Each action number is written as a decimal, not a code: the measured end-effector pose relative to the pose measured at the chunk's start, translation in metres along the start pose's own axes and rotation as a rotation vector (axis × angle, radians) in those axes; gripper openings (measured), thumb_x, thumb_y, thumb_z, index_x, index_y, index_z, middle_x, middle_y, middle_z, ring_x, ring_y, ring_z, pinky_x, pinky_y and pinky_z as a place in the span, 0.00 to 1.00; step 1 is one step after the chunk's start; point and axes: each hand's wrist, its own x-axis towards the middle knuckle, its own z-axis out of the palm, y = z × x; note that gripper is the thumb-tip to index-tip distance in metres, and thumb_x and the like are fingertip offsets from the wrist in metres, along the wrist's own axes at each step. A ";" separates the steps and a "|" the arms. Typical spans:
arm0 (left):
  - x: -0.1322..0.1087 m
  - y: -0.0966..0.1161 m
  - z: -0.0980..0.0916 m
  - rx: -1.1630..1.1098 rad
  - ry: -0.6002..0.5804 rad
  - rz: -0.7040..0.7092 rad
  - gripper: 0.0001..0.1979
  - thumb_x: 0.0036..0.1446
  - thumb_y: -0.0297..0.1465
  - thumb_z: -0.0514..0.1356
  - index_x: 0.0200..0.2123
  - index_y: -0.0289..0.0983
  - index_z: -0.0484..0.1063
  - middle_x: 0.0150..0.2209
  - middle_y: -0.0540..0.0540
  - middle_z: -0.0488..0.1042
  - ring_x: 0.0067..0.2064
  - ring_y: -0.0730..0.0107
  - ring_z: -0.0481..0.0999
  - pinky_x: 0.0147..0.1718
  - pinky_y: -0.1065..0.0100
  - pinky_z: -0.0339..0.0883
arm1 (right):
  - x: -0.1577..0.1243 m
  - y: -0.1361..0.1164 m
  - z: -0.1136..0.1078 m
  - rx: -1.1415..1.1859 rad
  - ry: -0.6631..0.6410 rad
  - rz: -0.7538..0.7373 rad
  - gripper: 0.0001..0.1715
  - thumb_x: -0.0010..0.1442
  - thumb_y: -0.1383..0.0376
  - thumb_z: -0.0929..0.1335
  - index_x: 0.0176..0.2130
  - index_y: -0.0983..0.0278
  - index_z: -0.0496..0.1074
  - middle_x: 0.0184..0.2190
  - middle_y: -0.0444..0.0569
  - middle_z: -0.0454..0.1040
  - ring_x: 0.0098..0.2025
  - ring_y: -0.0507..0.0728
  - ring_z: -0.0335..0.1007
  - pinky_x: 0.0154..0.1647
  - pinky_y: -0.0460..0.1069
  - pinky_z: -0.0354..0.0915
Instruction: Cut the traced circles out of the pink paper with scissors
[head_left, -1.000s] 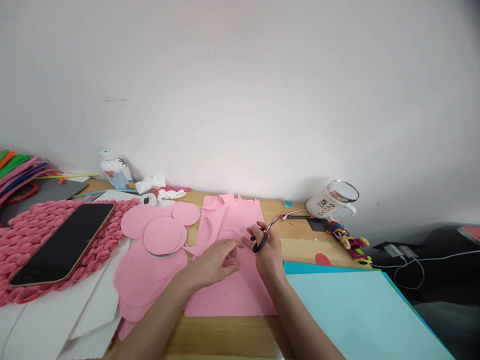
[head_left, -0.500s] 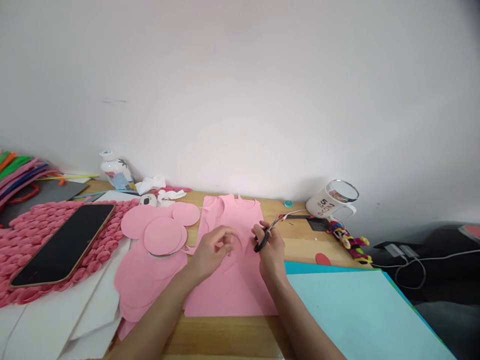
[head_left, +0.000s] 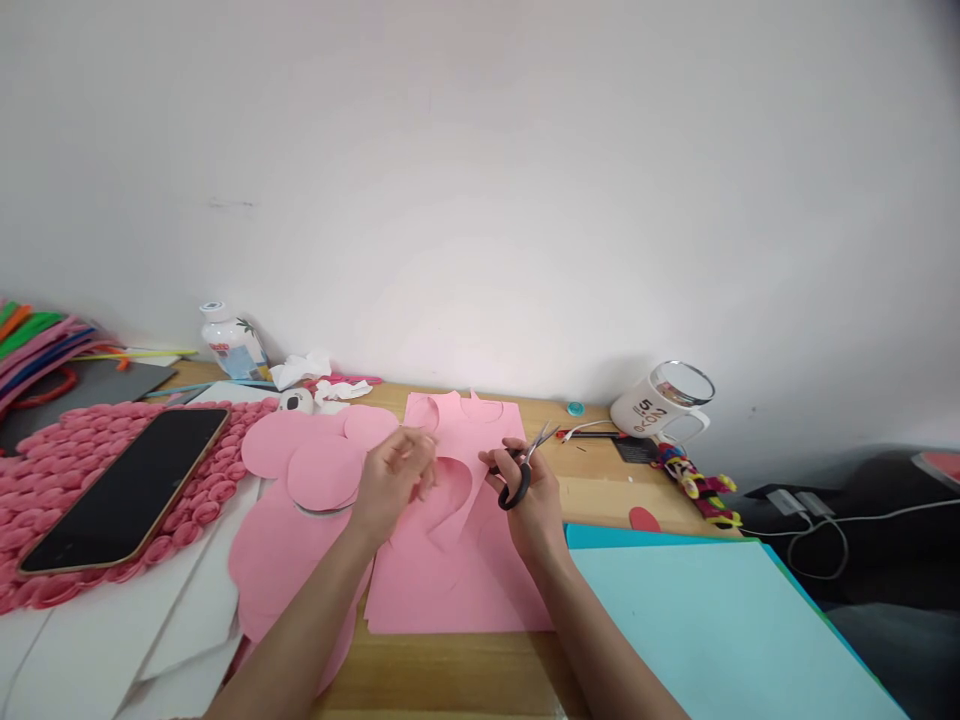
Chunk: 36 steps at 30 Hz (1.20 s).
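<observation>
My right hand (head_left: 529,500) grips a small pair of scissors (head_left: 514,490) by the black handles. The metal blades are parted and point up and to the right. My left hand (head_left: 396,478) hovers with loosely bent fingers, slightly blurred, and nothing shows in it. Below both hands lies a stack of pink paper (head_left: 480,600). Its top sheet has rounded cut-outs, and one curved cut edge lifts beside my left fingers. Left of that hand, cut pink paper circles (head_left: 326,470) overlap larger rounded pink pieces (head_left: 277,570).
A phone (head_left: 127,490) rests on a pink ruffled mat (head_left: 52,450) at the left. A white bottle (head_left: 232,340) and crumpled tissue (head_left: 300,370) stand behind. Light blue sheets (head_left: 727,620), a white mug (head_left: 660,402) and a small doll (head_left: 697,485) are at the right.
My left hand has moved left and up from the middle of the pink paper. My right hand with the scissors has shifted slightly left, and the cut top sheet has moved.
</observation>
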 end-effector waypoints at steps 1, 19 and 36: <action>-0.002 -0.002 0.002 0.117 -0.073 -0.027 0.15 0.53 0.42 0.58 0.23 0.36 0.69 0.17 0.53 0.67 0.18 0.76 0.65 0.25 0.69 0.62 | 0.000 0.000 0.000 0.015 0.006 -0.001 0.19 0.47 0.59 0.72 0.38 0.63 0.67 0.31 0.45 0.72 0.38 0.56 0.71 0.37 0.51 0.66; 0.003 -0.010 0.004 -0.197 0.171 -0.232 0.30 0.41 0.30 0.66 0.48 0.35 0.61 0.22 0.57 0.68 0.26 0.78 0.68 0.32 0.71 0.63 | -0.022 -0.009 0.011 -0.088 -0.372 -0.099 0.11 0.50 0.62 0.71 0.36 0.62 0.71 0.25 0.44 0.71 0.30 0.55 0.69 0.34 0.50 0.65; -0.005 -0.005 0.010 0.240 0.128 -0.108 0.17 0.45 0.38 0.64 0.20 0.39 0.57 0.18 0.57 0.55 0.22 0.77 0.61 0.22 0.75 0.58 | -0.007 0.002 0.002 -0.095 0.118 -0.126 0.18 0.44 0.61 0.74 0.35 0.63 0.69 0.26 0.40 0.65 0.27 0.51 0.60 0.28 0.45 0.57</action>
